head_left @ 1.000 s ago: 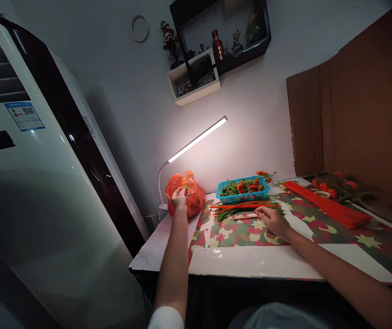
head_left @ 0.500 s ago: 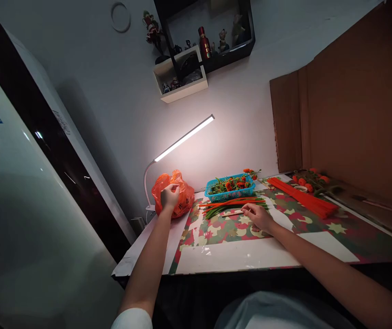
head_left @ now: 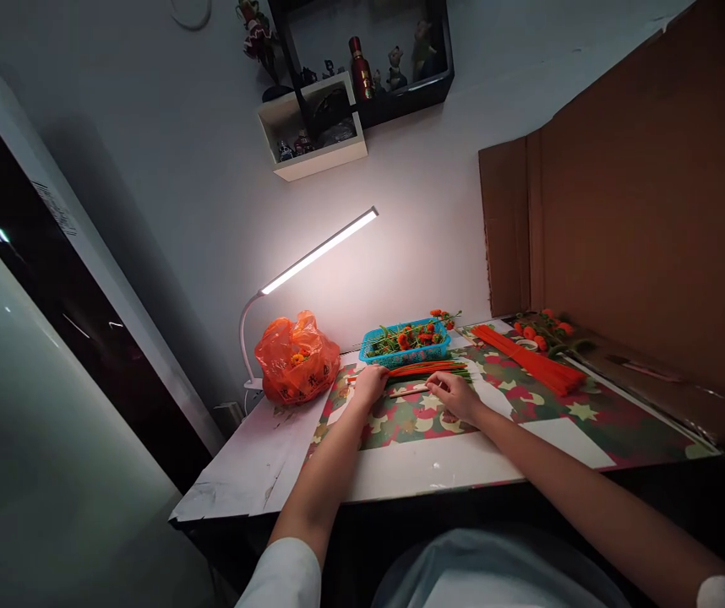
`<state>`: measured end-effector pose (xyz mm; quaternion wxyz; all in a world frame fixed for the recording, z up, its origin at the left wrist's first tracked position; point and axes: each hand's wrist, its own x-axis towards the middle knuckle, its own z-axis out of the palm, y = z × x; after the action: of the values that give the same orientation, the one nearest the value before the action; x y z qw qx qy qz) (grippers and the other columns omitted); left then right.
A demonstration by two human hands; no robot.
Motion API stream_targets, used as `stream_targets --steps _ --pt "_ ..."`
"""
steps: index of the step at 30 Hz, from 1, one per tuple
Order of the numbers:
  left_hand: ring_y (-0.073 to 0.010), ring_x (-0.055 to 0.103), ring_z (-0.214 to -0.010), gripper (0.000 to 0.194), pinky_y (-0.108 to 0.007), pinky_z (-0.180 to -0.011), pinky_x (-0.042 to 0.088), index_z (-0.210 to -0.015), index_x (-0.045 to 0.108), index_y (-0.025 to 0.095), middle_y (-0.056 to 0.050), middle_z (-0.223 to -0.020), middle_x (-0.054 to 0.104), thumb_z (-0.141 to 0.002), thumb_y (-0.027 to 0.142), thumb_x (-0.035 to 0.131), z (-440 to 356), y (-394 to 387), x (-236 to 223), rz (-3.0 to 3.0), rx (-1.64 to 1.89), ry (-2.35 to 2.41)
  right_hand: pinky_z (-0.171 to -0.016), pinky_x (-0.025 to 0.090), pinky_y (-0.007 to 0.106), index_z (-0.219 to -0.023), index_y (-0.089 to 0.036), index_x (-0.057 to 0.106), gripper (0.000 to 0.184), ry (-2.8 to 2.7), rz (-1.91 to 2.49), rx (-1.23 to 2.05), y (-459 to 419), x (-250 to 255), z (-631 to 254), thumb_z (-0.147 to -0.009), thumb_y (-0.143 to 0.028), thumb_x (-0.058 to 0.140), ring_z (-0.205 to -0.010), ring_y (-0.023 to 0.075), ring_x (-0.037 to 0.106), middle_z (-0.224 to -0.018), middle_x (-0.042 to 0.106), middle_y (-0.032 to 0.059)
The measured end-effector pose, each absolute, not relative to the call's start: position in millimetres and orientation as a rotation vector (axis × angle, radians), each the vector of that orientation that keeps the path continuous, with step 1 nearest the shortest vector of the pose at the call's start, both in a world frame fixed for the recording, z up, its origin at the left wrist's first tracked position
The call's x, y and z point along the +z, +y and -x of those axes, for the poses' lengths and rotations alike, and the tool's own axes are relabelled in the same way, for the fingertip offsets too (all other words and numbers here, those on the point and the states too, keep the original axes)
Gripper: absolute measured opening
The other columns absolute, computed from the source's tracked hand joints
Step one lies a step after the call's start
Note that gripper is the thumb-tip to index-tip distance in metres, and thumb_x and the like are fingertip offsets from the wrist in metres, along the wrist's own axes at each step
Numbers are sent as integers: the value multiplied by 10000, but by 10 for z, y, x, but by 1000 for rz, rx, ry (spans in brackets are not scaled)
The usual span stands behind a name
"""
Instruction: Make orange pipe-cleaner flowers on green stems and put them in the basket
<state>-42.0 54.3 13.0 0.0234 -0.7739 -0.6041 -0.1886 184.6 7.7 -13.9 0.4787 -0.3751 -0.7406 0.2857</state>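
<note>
My left hand (head_left: 370, 385) reaches over the left end of a row of thin red and green fuzzy stems (head_left: 429, 369). Its fingertips are mostly hidden behind the hand, and I cannot tell whether they grip a stem. To its right, my right hand (head_left: 455, 395) is closed in a pinch, thumb and forefinger together. These fingertips meet the right end of a thin pale stick (head_left: 410, 391); what they pinch is too small to make out. Just behind the stems stands a blue plastic basket (head_left: 404, 357) of orange flowers with green stems.
An orange plastic bag (head_left: 302, 363) with orange flowers inside sits at the left, beside a lit desk lamp (head_left: 321, 251). On the right lie a bundle of red stems (head_left: 531, 359), several orange flowers (head_left: 531, 331) and a roll of tape (head_left: 526, 344), below a cardboard sheet (head_left: 641, 203).
My left hand has left the orange bag and come right to the stems. My right hand keeps its pinch by the pale stick. The whole view has shifted a little.
</note>
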Motion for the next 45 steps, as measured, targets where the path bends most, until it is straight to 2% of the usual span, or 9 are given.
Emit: stream_targets --steps 11,23,30,33,36,42,45 --pt "-198 571 -799 179 -271 -700 401 -788 691 158 -89 -894 639 -791 180 514 477 606 139 2439 -588 -1704 -529 353 249 -749 -188 596 187 -1818 917 703 94 -167 -1840 -798 -330 484 -569 135 482 -661 576 10" --pt "-166 586 -774 177 -257 -715 425 -896 669 169 -53 -844 672 -843 229 511 609 722 300 2366 -957 -1645 -530 340 231 -744 -171 604 178 -1845 941 668 41 -123 -1849 -795 -292 484 -558 116 466 -651 559 -2" --pt "-176 585 -834 177 -266 -735 423 -909 659 179 -57 -913 662 -838 235 508 611 733 180 2437 -839 -1603 -570 371 236 -755 -168 608 142 -1844 948 619 65 -124 -1845 -787 -249 496 -609 128 506 -682 577 9" --pt "-176 578 -808 156 -267 -715 413 -846 664 175 -55 -873 659 -821 218 516 630 730 51 2500 -655 -1647 -567 371 235 -740 -168 600 121 -1834 975 609 58 -111 -1845 -777 -223 499 -600 125 503 -672 574 6" --pt "-162 565 -767 175 -260 -700 409 -821 653 164 -52 -840 646 -838 235 494 625 700 17 2471 -720 -1666 -553 365 232 -734 -171 598 117 -1847 989 611 34 -92 -1846 -776 -214 498 -585 120 500 -662 571 3" --pt "-157 564 -761 213 -245 -668 389 -891 630 174 -58 -891 640 -879 279 446 606 637 301 2307 -919 -1586 -564 378 234 -736 -173 602 114 -1842 965 582 37 -94 -1862 -777 -217 505 -604 124 507 -679 583 8" --pt "-152 562 -736 235 -239 -651 371 -865 641 186 -50 -858 646 -888 301 437 638 641 401 2295 -864 -1588 -565 379 234 -736 -174 603 108 -1847 967 582 40 -103 -1866 -773 -211 509 -596 122 501 -678 584 7"
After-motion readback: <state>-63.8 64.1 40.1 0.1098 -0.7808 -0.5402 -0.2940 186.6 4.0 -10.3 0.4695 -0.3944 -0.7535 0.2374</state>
